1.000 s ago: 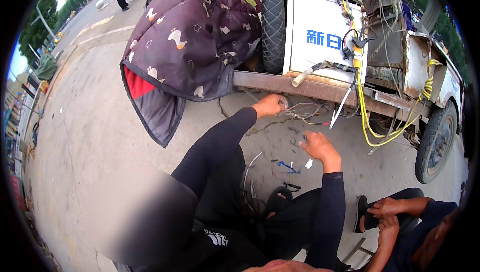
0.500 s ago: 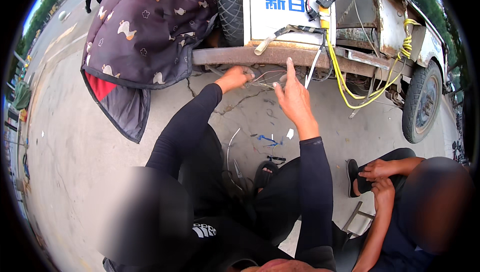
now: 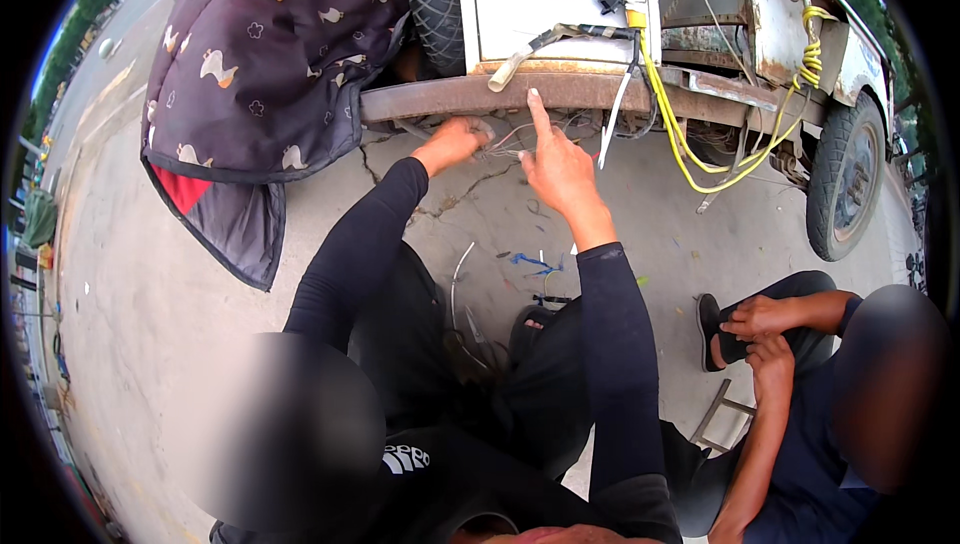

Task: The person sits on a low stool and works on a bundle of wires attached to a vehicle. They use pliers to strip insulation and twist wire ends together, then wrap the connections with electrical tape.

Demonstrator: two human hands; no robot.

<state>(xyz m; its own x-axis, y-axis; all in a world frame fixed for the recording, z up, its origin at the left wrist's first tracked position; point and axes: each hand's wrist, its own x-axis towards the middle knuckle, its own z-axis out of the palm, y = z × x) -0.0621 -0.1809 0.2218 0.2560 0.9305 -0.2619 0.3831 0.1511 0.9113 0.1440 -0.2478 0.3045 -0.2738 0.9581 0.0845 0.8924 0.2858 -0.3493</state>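
Below the rusty bumper beam (image 3: 440, 98) of a worn white vehicle (image 3: 550, 19), my left hand (image 3: 455, 144) has its fingers closed around a bundle of thin loose wires (image 3: 512, 140). The fingertips are partly lost among these wires. My right hand (image 3: 562, 172) is just to the right, back of the hand up. Its index finger points toward the beam and its thumb is spread toward the wires; the other fingers are partly hidden. A taped cable sleeve (image 3: 555, 44) lies across the ledge above, and a white cable (image 3: 615, 124) hangs right of my right hand.
A padded dark cover (image 3: 260, 74) drapes at the left beside a tire (image 3: 433, 9). Yellow cables (image 3: 690, 169) loop down at the right. Pliers (image 3: 476, 326), blue wire scraps (image 3: 535, 264) and a white wire (image 3: 457, 279) lie on the ground. Another person's hands (image 3: 765, 339) are at the lower right.
The view has shifted, so the vehicle sits a little farther left and higher. My right hand has come slightly closer to my left hand, which stays at the wires.
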